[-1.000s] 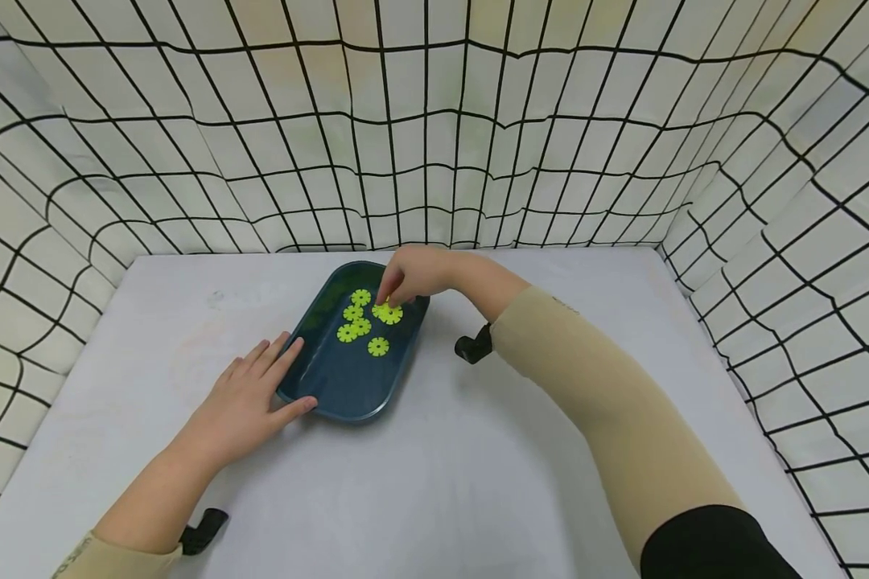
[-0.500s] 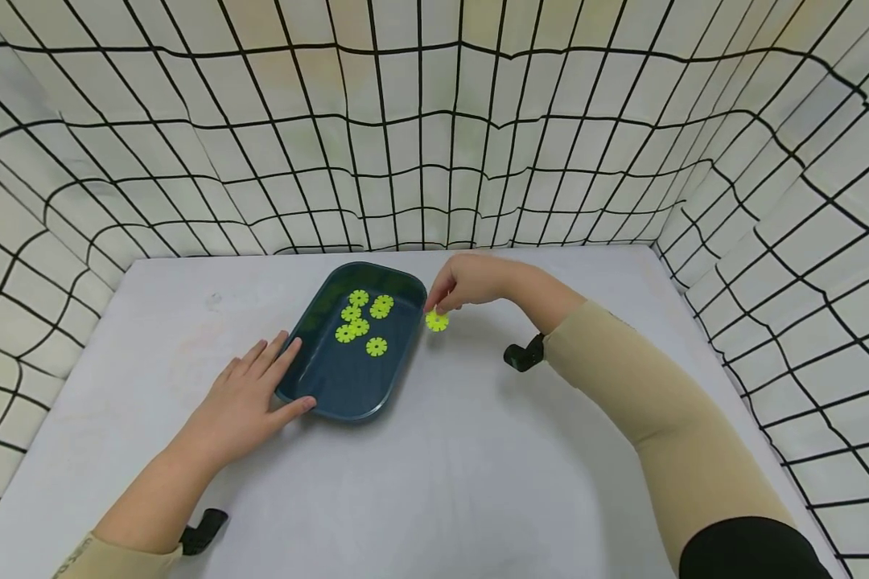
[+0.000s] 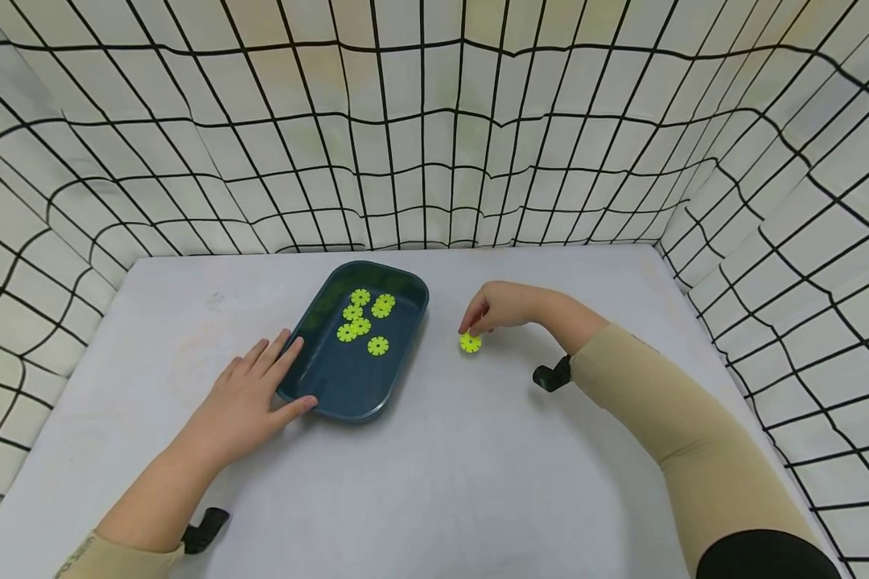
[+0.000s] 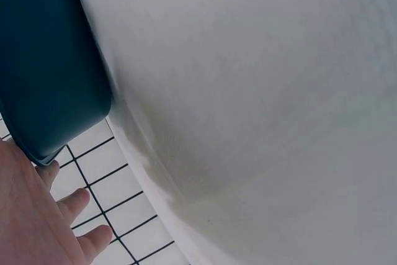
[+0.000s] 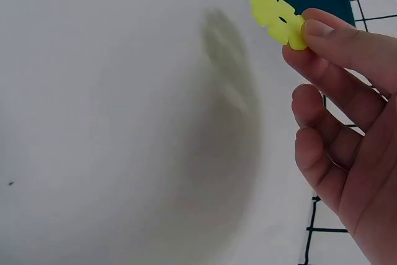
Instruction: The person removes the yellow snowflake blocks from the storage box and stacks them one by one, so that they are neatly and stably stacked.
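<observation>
Between thumb and fingertips my right hand point(image 3: 504, 307) pinches a yellow-green notched plastic disc point(image 3: 471, 343), to the right of the tray. In the right wrist view the disc point(image 5: 279, 22) shows a small central hole and is held above the white surface, its shadow beneath. My left hand point(image 3: 242, 406) rests with spread fingers on the near-left rim of a dark teal tray point(image 3: 340, 394). Several similar discs point(image 3: 360, 326) lie inside the tray, some overlapping, towards its far half. In the left wrist view, fingers point(image 4: 75, 204) show beside the tray's outer wall point(image 4: 53, 66).
The tray stands on a white-covered table point(image 3: 434, 482). Black grid netting point(image 3: 434, 129) over white sheeting encloses the back and both sides. A black wrist mount point(image 3: 553, 375) sticks out under the right forearm, and another black mount point(image 3: 206, 531) by the left.
My right hand has lifted a disc out of the tray and carried it over the rim to the right and slightly nearer. The left hand and tray have stayed in place.
</observation>
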`<state>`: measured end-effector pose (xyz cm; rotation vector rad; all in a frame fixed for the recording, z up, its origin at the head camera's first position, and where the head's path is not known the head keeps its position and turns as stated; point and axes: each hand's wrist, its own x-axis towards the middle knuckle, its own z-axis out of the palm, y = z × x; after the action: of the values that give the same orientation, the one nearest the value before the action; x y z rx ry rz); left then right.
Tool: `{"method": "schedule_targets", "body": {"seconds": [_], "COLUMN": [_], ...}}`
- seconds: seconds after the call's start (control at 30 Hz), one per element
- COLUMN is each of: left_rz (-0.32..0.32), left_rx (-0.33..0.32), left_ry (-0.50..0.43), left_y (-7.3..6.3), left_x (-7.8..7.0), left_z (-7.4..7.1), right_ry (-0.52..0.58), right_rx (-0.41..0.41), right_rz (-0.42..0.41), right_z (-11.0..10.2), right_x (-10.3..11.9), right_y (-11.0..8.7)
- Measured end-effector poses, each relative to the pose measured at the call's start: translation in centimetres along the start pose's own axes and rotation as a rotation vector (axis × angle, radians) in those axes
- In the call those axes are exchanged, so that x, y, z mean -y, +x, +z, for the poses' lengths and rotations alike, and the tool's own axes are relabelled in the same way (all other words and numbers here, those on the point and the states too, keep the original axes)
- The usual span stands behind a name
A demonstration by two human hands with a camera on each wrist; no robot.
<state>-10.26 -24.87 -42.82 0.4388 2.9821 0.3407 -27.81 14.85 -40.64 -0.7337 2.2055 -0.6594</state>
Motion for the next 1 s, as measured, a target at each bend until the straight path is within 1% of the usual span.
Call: {"method": "schedule_targets", "body": {"seconds": [0.23,0.4,0.63,0.83,1.0], "left_rz": [-0.006,-0.012,-0.014,-0.028,-0.052], "left_rx": [0.007,0.011,0.012,0.012,0.007], "left_ry": [0.002,0.008,-0.002,0.018,0.003], "left_y": [0.1,0.1,0.0,0.0,-0.2], "left_x": [-0.2,-0.2,-0.3,-0.2,-0.2], "left_z": [-0.1,-0.1,-0.2,-0.3,-0.3], "right_ry": [0.003,-0.046,-0.094,-0.15,-0.214], "right_rx": [-0.012,-0.042,-0.087,-0.079,-0.092], "right_rz": [0.027,0.04,0.035,-0.018,-0.06], "right_z": [0.7,1.0,1.3,2.1,2.6], "right_x": [-1.2,-1.4,-1.6,-2.1,-2.4], "right_y": [0.2,0.3,-0.4,-1.0,-0.9]}}
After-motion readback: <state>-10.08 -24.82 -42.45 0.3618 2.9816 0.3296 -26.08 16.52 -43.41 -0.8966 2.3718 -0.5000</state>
